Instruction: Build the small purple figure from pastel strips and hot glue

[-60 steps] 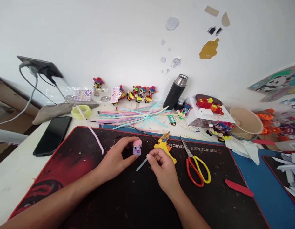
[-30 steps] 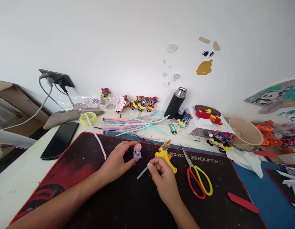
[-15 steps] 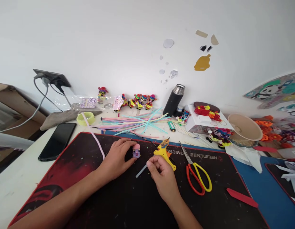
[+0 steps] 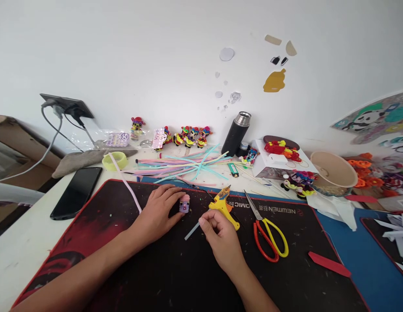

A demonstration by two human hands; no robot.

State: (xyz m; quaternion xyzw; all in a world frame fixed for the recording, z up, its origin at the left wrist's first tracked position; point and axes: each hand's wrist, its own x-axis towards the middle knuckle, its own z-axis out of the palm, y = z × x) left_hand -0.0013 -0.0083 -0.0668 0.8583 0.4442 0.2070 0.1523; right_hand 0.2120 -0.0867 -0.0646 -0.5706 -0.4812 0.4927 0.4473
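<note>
Between the fingertips and thumb of my left hand (image 4: 160,208), a small purple and pink fuzzy figure with dark eyes (image 4: 185,205) stands over the dark mat. My right hand (image 4: 219,232) is closed in a pinch at a translucent glue stick (image 4: 191,231), whose free end points down and left. Behind those fingers lies a yellow glue gun (image 4: 223,206), its nozzle pointing up and right; my hand hides part of its body. Scissors with one red and one yellow handle (image 4: 268,238) lie open on the mat, right of my right hand.
Pastel pipe cleaners (image 4: 181,165) lie behind the mat (image 4: 149,273). A black flask (image 4: 235,136), colourful figures (image 4: 191,136) and a beige bowl (image 4: 334,171) stand farther back. A phone (image 4: 76,193) and tape roll (image 4: 114,161) are at left, a red strip (image 4: 329,264) at right.
The view has shifted slightly, so everything sits a little higher and farther left. My left hand has turned the small figure slightly; the right hand keeps its pinch.
</note>
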